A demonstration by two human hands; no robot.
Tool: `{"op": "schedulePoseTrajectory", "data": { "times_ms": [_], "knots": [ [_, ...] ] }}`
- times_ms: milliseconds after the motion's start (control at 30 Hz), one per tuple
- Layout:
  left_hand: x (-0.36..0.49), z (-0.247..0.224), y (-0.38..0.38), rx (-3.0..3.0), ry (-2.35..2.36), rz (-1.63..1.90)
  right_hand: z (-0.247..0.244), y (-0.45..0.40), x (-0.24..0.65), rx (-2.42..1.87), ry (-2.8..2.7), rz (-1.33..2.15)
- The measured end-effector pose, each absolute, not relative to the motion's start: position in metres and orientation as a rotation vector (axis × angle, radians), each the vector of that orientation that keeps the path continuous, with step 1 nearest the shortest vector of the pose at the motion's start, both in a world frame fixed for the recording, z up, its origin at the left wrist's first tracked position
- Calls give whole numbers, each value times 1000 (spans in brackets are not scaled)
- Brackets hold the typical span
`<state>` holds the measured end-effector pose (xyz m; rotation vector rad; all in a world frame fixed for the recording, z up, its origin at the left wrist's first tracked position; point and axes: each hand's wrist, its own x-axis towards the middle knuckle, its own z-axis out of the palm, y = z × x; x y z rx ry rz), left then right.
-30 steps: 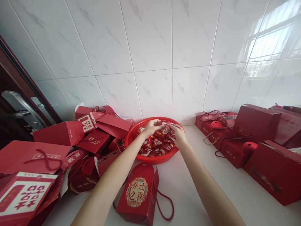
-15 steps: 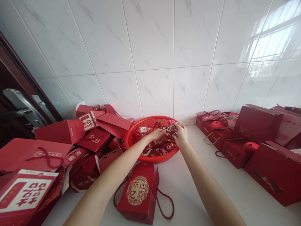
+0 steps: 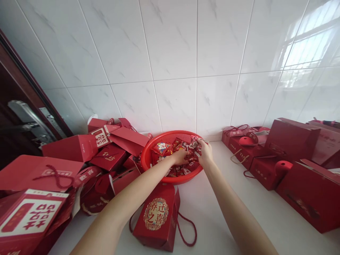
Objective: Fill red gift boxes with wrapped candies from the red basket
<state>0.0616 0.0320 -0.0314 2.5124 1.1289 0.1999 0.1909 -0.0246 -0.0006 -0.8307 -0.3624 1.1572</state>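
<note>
A red plastic basket (image 3: 145, 161) stands against the tiled wall, filled with small wrapped candies (image 3: 163, 147). My left hand (image 3: 180, 157) reaches down among the candies near the middle, its fingers bent; whether it grips one is hidden. At the basket's right rim my right hand (image 3: 205, 152) is closed on a few wrapped candies (image 3: 195, 145) with red and white wrappers. In front of the basket, between my forearms, a red gift box (image 3: 156, 216) with a round gold emblem and red rope handles rests on the white surface.
Several red gift boxes (image 3: 108, 157) lie heaped at the left, some with open flaps. More red boxes (image 3: 269, 170) line the right side. A dark door with a metal handle (image 3: 25, 113) is at the far left. The tiled wall (image 3: 175, 102) closes off the back.
My left hand has moved slightly right and lower into the candies. My right hand stays at the basket's right rim, still holding candies. The boxes have not moved.
</note>
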Motion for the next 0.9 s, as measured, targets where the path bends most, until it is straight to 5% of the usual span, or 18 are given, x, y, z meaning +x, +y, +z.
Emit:
{"op": "schedulePoseTrajectory", "data": {
  "times_ms": [500,900],
  "knots": [
    [57,-13,25,2456,1431,346,2,-26,190,-826,-329,1157],
    [65,-13,12,2305,1130,-32,-8,-19,193,-831,-458,1153]
  ]
}}
